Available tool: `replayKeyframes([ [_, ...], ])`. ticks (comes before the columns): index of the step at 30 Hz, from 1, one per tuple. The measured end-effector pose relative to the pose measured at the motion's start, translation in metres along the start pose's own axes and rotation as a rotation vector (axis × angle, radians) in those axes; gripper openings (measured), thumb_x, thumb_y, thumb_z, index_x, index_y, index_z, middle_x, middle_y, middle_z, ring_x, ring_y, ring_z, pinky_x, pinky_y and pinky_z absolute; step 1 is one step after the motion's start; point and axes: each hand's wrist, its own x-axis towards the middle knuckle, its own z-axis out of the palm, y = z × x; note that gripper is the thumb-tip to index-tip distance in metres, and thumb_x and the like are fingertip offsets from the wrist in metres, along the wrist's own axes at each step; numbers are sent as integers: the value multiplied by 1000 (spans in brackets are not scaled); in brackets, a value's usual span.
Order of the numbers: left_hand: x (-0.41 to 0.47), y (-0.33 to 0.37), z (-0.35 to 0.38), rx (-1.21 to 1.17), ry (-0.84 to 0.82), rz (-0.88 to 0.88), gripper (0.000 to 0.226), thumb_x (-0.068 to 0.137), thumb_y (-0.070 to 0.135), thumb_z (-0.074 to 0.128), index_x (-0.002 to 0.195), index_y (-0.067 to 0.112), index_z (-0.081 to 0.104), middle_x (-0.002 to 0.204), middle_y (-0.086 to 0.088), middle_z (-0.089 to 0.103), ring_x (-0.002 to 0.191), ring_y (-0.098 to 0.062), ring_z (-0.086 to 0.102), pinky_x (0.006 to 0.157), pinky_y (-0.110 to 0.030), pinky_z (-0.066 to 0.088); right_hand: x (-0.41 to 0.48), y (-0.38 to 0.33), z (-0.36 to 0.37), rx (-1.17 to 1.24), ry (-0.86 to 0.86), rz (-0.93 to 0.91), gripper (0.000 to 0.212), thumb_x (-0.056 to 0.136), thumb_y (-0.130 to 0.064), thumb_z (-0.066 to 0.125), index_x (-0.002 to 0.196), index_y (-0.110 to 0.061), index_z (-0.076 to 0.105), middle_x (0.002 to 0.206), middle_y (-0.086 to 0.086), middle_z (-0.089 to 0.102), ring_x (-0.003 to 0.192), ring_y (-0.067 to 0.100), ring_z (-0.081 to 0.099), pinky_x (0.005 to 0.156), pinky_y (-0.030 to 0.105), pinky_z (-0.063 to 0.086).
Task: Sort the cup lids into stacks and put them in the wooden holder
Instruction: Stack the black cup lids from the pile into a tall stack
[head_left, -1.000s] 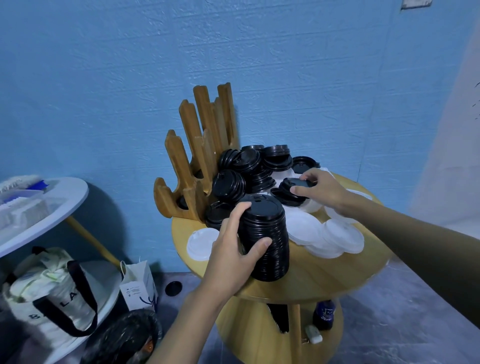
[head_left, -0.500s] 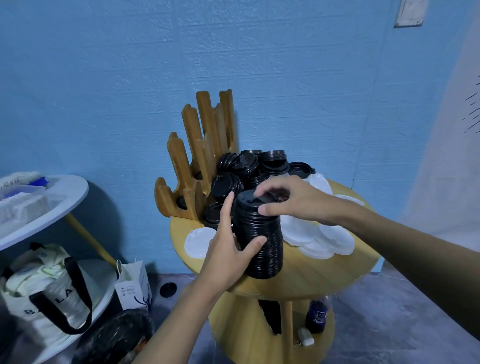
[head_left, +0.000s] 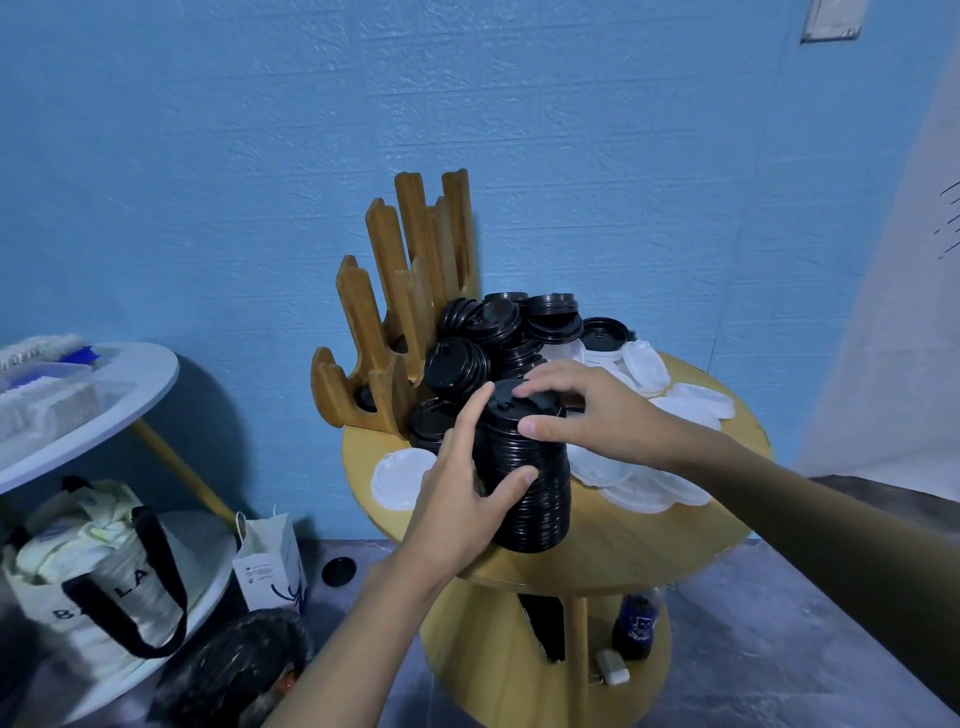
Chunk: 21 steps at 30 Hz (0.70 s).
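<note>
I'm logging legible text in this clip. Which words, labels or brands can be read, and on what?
"B" and "LA": black letters on the cream canvas tote bag with black straps; a strap crosses between them, hiding the rest.
Small white paper bag: print and blue mark too small to read.
Dark bottle with blue label: label blurred, unreadable.
Stack of black plastic cup lids: no text readable.

Both hands, left hand (head_left: 457, 493) and right hand (head_left: 592, 415), around black lid stack (head_left: 530, 483) on round wooden table (head_left: 649, 540).
</note>
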Motion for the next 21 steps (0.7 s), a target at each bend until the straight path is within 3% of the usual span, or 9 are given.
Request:
replayKeyframes([
  [5, 0, -1, 0, 40, -5, 2, 79, 89, 41, 71, 144, 65, 19, 146, 20, 39, 131, -1, 44, 110, -42, 43, -10, 8, 16, 22, 113, -4, 29, 85, -38, 70, 112, -30, 61, 118, -21, 55, 111, -14, 49, 91, 3, 35],
  [8, 1, -1, 0, 31, -2, -4, 77, 85, 47, 70, 142, 66, 22, 147, 16, 42, 132, -4, 45, 109, -44, 44, -4, 17, 10, 102, 87, -4, 21, 93, -35, 61, 110, -24, 63, 113, -13, 64, 107, -1, 58, 93, 14, 43],
  [11, 1, -2, 0, 22, 3, -6, 76, 85, 49, 70, 142, 64, 23, 148, 16, 42, 134, -3, 44, 112, -43, 41, 5, 35, -1, 157, 242, 108, 19, 97, -28, 57, 111, -17, 62, 103, -6, 67, 100, 14, 61, 86, 14, 45],
  [13, 1, -2, 0, 18, 1, -7, 76, 87, 44, 72, 142, 63, 24, 148, 17, 41, 134, -1, 43, 113, -42, 40, 13, 53, -6, -8, 265, 231, 23, 92, -24, 65, 112, -15, 61, 105, -4, 65, 104, 13, 59, 88, 18, 43],
  [17, 2, -4, 0, 16, -2, -6, 76, 87, 43, 73, 142, 62, 24, 149, 17, 41, 134, -1, 43, 113, -42, 39, 31, 79, -6, -257, 125, 397, 27, 85, -32, 71, 109, -21, 66, 116, -5, 65, 112, 19, 57, 106, 45, 36],
  [21, 2, -4, 0, 10, -4, -7, 75, 83, 49, 70, 141, 64, 24, 148, 17, 42, 133, 0, 44, 113, -40, 40, 41, 85, -2, -357, 118, 427, 12, 85, -24, 69, 96, -19, 68, 106, -5, 67, 106, 21, 57, 99, 43, 36],
])
